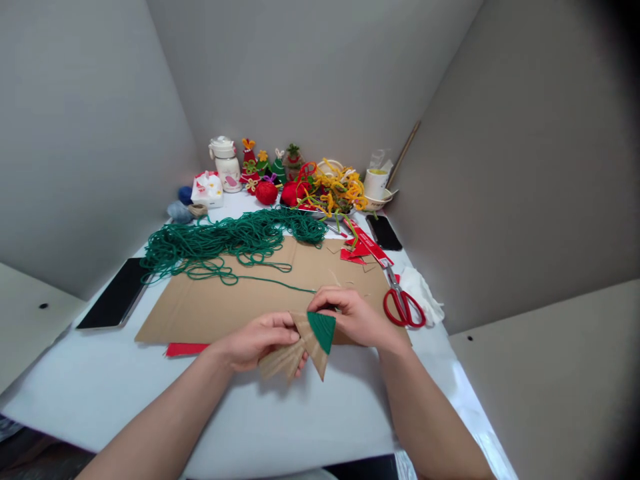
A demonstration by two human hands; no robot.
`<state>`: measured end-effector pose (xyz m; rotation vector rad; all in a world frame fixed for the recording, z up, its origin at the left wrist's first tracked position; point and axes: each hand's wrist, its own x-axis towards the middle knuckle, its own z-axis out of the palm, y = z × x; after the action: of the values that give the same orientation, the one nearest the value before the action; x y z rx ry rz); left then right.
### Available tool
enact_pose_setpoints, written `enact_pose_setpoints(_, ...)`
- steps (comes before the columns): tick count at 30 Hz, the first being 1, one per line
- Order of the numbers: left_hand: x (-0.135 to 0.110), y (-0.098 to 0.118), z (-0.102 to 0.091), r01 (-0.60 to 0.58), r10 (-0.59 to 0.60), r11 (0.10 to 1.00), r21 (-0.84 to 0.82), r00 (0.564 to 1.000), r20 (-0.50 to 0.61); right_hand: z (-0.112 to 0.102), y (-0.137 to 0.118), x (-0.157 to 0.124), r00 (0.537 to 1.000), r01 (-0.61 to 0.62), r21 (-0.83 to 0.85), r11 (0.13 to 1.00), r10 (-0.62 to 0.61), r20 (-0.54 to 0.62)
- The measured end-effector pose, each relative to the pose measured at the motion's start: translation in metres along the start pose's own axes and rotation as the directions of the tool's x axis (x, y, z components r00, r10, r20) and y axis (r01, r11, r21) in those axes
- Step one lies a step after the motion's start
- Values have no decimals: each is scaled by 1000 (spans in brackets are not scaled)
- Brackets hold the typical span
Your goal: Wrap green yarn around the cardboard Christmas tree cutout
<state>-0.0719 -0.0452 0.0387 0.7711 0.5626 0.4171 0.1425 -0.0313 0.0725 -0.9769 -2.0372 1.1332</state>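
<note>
A brown cardboard cutout [314,350], roughly fish-shaped with a notched tail end, is held above the table's near side. My left hand [255,341] is closed around its narrow middle, thumb on top and fingertips showing underneath. Green yarn wrapping [323,330] covers the cutout's right end in tight, even rows. At that end my right hand [357,317] has its fingers pinched together on the green yarn, partly hiding the grip. From there a single strand [280,283] runs left to a big loose heap of green yarn [215,240].
Under the yarn lies a large cardboard sheet [175,313]. Red-handled scissors [404,307] and crumpled white tissue [420,293] are at right. A black phone [384,232] and a dark tablet [115,293] flank the sheet. Behind stand a white bottle [227,167], yarn balls [266,193] and a cup [376,181].
</note>
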Motion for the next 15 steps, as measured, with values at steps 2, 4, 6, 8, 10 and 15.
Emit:
enact_pose_setpoints(2,1,-2,0,48,-49,998,28,998,31,0,1,0,999,19,-18,1000,-19,37)
enact_pose_setpoints(4,1,-3,0,76,-80,995,67,995,59,0,1,0,997,37,-32,999,-35,65)
enact_pose_setpoints(6,2,-3,0,76,-85,992,105,993,78,1,1,-1,995,49,-50,998,-44,84)
enact_pose_setpoints(8,1,-1,3,74,-88,986,149,992,88,2,1,-1,996,51,-67,996,-45,78)
enact_pose_setpoints(10,0,1,7,76,-98,972,224,991,89,3,0,-1,997,45,-84,995,-40,63)
enact_pose_setpoints(15,3,3,13,40,-64,851,523,998,28,5,-4,-1,999,52,-166,985,-50,20)
